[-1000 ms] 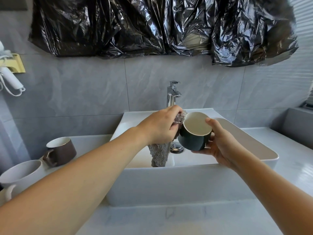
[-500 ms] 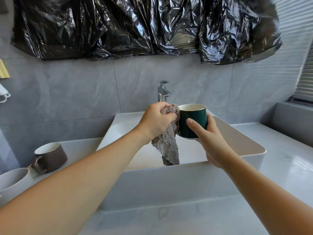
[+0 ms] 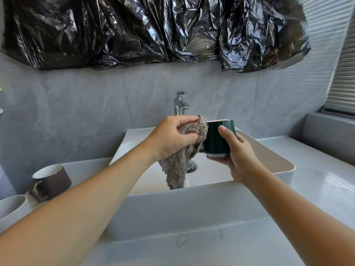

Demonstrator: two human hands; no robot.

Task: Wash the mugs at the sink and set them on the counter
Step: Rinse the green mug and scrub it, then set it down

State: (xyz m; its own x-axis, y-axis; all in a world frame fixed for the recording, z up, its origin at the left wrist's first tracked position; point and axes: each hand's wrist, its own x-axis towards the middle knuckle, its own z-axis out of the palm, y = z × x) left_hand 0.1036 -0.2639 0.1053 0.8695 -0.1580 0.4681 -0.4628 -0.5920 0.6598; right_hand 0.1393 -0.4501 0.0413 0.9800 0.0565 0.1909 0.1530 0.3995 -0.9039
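I've just tipped the green mug [image 3: 221, 139] back upright — a second ago its pale inside was facing me, now I see only its dark side and a sliver of rim, level over the sink [image 3: 211, 204]. My right hand [image 3: 237, 154] cups it from below and behind, fingers curled round the wall, one fingertip pressed high on the near side. My left hand [image 3: 172, 137] grips the grey cloth [image 3: 184, 150], bunched between thumb and fingers, and has come up from beside the rim to press against the mug's left side, the loose tail hanging down into the basin. So I reckon I've moved on from the inside to wiping the outside; this mug is close to done, then it goes on the counter [image 3: 317, 179]. The tap [image 3: 180, 103] stands just behind; I can't make out any water running. Count: three mugs in sight — the green one held above the sink, a brown mug [image 3: 52, 180] lying tilted on the counter to the left, and a white mug [image 3: 11, 205] at the left edge, partly cut off. One cloth, one tap, one sink. Two mugs apparently to go, if those aren't already washed.
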